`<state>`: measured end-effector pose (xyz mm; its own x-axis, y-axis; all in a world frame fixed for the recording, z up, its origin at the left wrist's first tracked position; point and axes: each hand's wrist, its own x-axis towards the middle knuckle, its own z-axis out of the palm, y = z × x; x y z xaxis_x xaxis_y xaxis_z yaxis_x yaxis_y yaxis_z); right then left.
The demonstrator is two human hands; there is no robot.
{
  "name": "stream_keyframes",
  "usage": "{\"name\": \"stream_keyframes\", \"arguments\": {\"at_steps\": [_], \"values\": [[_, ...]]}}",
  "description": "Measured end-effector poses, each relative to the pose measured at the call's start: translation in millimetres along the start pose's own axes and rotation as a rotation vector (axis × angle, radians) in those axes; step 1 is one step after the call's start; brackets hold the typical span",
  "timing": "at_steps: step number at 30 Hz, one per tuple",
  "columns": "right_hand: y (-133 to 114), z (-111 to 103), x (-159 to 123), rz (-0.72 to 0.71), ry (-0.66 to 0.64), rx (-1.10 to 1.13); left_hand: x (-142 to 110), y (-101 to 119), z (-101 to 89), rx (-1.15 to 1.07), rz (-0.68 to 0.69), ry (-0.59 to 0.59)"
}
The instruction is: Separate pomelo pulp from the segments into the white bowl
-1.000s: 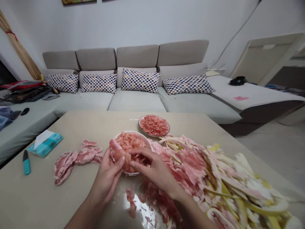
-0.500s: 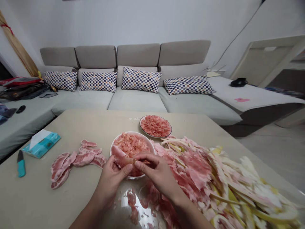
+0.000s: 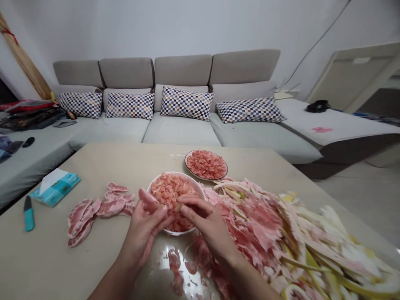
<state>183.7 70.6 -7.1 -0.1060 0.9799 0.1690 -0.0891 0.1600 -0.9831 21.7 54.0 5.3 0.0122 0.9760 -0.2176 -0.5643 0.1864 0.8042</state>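
A peeled pink pomelo segment (image 3: 146,197) lies in my left hand (image 3: 140,233), its fingers curled round it with the thumb on top. Beside it, over the front of the white bowl (image 3: 175,233), my right hand (image 3: 211,227) pinches a small bit of pomelo pulp (image 3: 177,207) between thumb and fingertips. Loose pink pulp (image 3: 173,187) fills the bowl up to near its rim. To the left of my hands, several more pomelo segments (image 3: 81,221) with pale skin lie on the table.
Behind the bowl stands a dark-rimmed plate (image 3: 207,179) heaped with pulp. A big pile of peel and membrane (image 3: 265,225) spreads over the right side of the table (image 3: 103,162). At the left lie a teal-handled knife (image 3: 29,216) and a tissue pack (image 3: 59,189). Membrane scraps (image 3: 175,266) lie in front.
My hands have drawn slightly apart. The segment has tipped back into my left hand, and a small piece is now separate in my right fingertips. The view has shifted slightly.
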Motion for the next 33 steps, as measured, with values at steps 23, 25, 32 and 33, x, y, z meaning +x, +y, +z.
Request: {"name": "stream_keyframes", "arguments": {"at_steps": [23,25,32,33], "values": [[-28,-6,-7,-0.207,-0.072,-0.477,-5,-9,1.5,0.643,0.196,-0.052],[-30,-7,-6,-0.176,-0.087,-0.464,-3,-9,0.8,0.634,0.18,-0.062],[-54,-29,-10,-0.148,-0.178,-0.662,-2,-2,1.4,0.267,-0.042,-0.041],[-57,-34,-13,-0.134,-0.277,-0.707,-2,-1,0.9,0.195,-0.099,-0.042]]}}
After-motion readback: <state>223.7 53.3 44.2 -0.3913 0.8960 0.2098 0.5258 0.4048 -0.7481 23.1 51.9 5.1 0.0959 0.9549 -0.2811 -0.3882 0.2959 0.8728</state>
